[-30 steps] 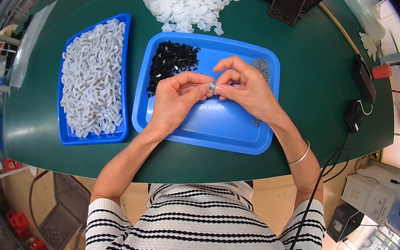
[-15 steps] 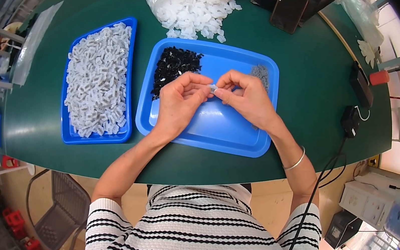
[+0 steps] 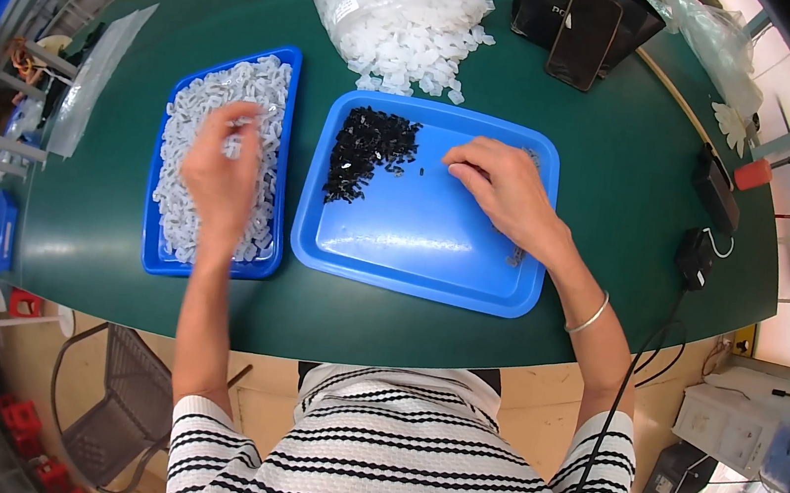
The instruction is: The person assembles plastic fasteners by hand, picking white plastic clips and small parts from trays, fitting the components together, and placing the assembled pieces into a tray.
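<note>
White plastic pieces (image 3: 182,209) fill the left tray (image 3: 154,260) under the left hand (image 3: 217,178), fingers pinched on one; right hand (image 3: 507,193), loosely curled, rests empty by black parts (image 3: 366,148).

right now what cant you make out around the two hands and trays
- Head view: whether the left hand over the white-parts tray grips a piece; motion blur and its own back hide the fingertips.
- Head view: what the right hand pinches; curled fingers cover it.
- Head view: shape of the small black parts; too small.
</note>
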`<move>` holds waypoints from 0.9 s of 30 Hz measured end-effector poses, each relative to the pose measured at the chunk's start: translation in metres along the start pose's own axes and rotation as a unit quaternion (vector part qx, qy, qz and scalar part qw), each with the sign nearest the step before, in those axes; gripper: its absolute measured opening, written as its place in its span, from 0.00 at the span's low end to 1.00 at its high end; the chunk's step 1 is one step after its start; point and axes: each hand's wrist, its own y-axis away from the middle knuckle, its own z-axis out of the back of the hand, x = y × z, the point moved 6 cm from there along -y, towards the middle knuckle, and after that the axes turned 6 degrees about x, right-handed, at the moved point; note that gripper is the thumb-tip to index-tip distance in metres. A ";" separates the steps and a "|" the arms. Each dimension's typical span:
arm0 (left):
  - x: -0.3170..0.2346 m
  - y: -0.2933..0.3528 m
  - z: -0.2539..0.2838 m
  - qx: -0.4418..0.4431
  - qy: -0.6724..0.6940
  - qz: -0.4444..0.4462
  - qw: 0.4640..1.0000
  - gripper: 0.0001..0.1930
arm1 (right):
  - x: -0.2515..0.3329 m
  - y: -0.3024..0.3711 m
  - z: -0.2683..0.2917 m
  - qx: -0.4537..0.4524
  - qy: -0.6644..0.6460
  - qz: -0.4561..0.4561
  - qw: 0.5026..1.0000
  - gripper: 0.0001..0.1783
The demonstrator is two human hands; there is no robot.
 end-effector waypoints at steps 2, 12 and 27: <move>0.027 -0.016 0.026 -0.026 -0.109 -0.027 0.993 0.08 | -0.002 -0.006 -0.009 -0.003 0.127 0.089 0.988 0.06; 0.020 -0.036 -0.020 0.097 -0.095 -0.087 0.987 0.07 | 0.015 -0.015 -0.043 0.087 0.282 0.149 0.944 0.03; 0.049 -0.075 -0.169 0.369 -0.038 0.096 0.924 0.11 | -0.007 -0.005 -0.013 0.075 -0.033 -0.032 0.996 0.02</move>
